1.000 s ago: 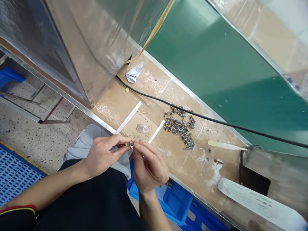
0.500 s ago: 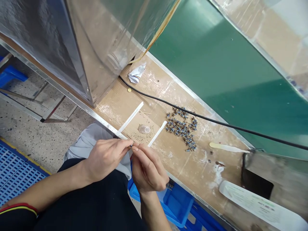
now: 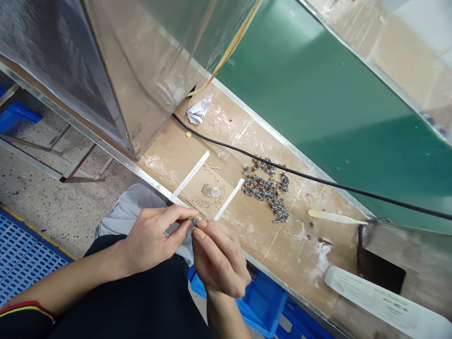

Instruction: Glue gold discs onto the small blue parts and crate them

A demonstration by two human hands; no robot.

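Note:
Pinched between my fingertips at the bench's front edge is a small blue and brass-coloured part [image 3: 194, 220]. My left hand [image 3: 153, 235] grips it with thumb and forefinger. From the other side, the fingertips of my right hand [image 3: 222, 256] close on the same part, covering some of it. Just beyond my hands lies a piece of cardboard [image 3: 192, 190] between two white strips, with tiny dark bits scattered over it. On the cardboard stands a small clear plastic cup [image 3: 211, 190]. A pile of similar blue and brass-coloured parts [image 3: 263, 187] lies farther right.
A black cable [image 3: 318, 180] crosses the bench. To the right lie a pale flat stick [image 3: 335, 216] and a white bottle [image 3: 381, 301] on its side. Crumpled white paper [image 3: 198, 111] lies near the plastic-covered box [image 3: 141, 80]. Blue bins [image 3: 263, 308] stand below the edge.
My fingertips have shifted on the small part, so more of its blue and brass-coloured surface shows. My left thumb has dropped away from its forefinger slightly, and my right hand has moved slightly lower.

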